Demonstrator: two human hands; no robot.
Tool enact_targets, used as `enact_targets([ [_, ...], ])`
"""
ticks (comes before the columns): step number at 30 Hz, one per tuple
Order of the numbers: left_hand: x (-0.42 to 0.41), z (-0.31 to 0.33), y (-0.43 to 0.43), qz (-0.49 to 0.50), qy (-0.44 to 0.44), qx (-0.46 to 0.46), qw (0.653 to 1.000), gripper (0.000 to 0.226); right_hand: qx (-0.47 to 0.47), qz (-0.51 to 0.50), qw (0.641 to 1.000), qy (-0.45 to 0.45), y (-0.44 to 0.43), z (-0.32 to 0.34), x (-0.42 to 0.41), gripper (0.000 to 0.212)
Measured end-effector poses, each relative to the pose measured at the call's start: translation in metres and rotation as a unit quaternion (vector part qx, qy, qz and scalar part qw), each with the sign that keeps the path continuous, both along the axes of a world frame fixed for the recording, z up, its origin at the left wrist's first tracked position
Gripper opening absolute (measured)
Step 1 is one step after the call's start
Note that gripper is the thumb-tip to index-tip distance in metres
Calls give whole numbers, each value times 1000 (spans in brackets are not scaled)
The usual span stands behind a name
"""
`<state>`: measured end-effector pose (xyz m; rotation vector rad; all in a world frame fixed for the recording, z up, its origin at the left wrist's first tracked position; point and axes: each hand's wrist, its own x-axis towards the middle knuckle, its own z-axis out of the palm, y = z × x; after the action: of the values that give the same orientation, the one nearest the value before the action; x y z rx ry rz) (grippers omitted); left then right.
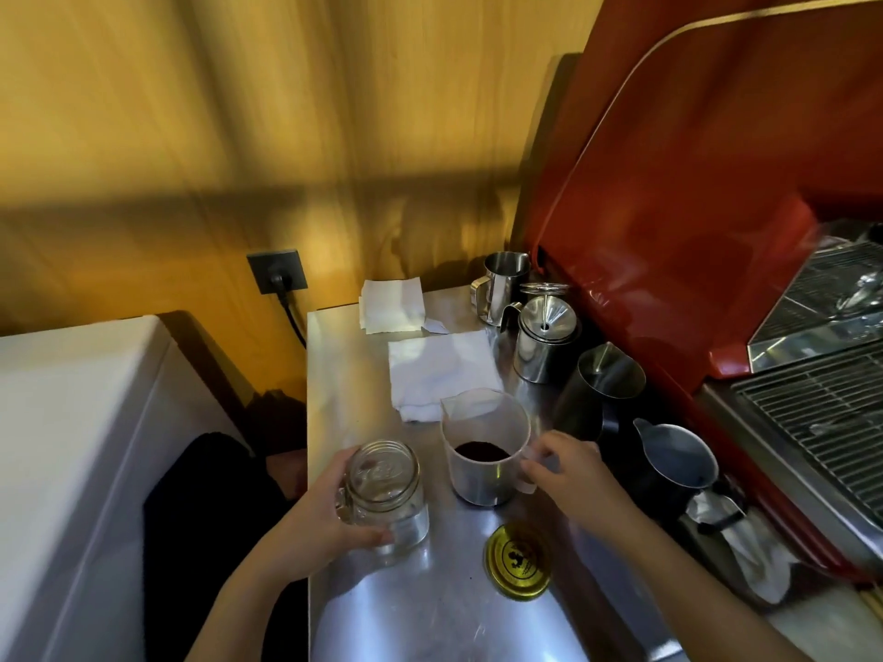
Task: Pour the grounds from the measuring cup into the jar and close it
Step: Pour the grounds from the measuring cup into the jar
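We see one clear measuring cup (pixel 485 446) upright on the steel counter (pixel 430 609), dark grounds (pixel 481 451) in its bottom. Our right hand (pixel 568 470) grasps its handle. Just left stands one empty glass jar (pixel 384 499), open, with our left hand (pixel 315 523) wrapped around it. One gold lid (pixel 518 561) lies flat in front of the cup. Behind it are two white cloths (pixel 442 370) and four metal pitchers (pixel 544 341).
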<state>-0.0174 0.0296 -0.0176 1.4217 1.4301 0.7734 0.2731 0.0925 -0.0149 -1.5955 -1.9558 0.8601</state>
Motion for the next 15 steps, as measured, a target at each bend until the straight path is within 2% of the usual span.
enact_targets([
  [2,0,0,-1,3,-2,1,1000,87,-22,-4,994,106,1,3,-2,25],
  [6,0,0,-1,2,-7,-5,1000,87,-55,-19,956,288,5,13,-11,30],
  [10,2,-1,-1,9,-12,-8,1000,87,-69,-22,932,354,7,19,-18,19],
  [13,4,0,-1,15,-19,-6,1000,85,-72,11,929,364,10,26,-20,19],
  [15,4,-1,-2,18,-22,-3,1000,85,-88,2,906,415,11,29,-23,16],
])
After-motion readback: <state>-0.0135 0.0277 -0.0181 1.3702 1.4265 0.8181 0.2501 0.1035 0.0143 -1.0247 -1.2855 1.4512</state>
